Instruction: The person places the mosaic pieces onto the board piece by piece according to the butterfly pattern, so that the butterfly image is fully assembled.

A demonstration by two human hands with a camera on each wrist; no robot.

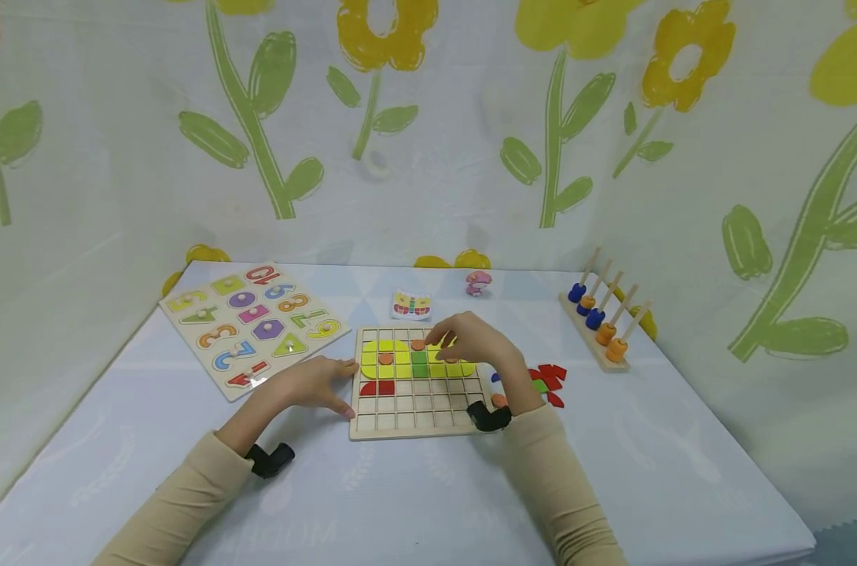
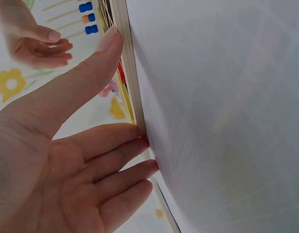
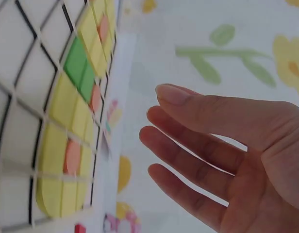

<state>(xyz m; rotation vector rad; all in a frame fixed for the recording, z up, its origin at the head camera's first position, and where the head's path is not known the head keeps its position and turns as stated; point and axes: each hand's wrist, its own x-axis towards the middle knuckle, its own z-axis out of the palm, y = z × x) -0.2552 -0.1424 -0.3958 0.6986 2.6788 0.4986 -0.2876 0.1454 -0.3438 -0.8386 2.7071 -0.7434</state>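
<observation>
A wooden grid board [image 1: 414,424] lies on the table between the hands. Yellow tiles [image 1: 369,369], green tiles [image 1: 420,364] and small orange discs [image 1: 386,358] fill part of its upper rows. Two red tiles [image 1: 384,387] lie in a lower row at the left. My left hand [image 1: 322,384] touches the board's left edge with thumb and fingertips, its fingers fairly straight. Over the board's upper right hovers my right hand [image 1: 474,338], fingers loosely bent. In the right wrist view nothing shows between that hand's fingers [image 3: 181,158].
Loose red pieces [image 1: 554,371] and other colours lie right of the board, partly behind the right forearm. Behind the board are a pattern card [image 1: 410,306] and a pink figurine [image 1: 478,283]. A number puzzle [image 1: 219,358] lies left; a peg stacker [image 1: 601,346] stands right.
</observation>
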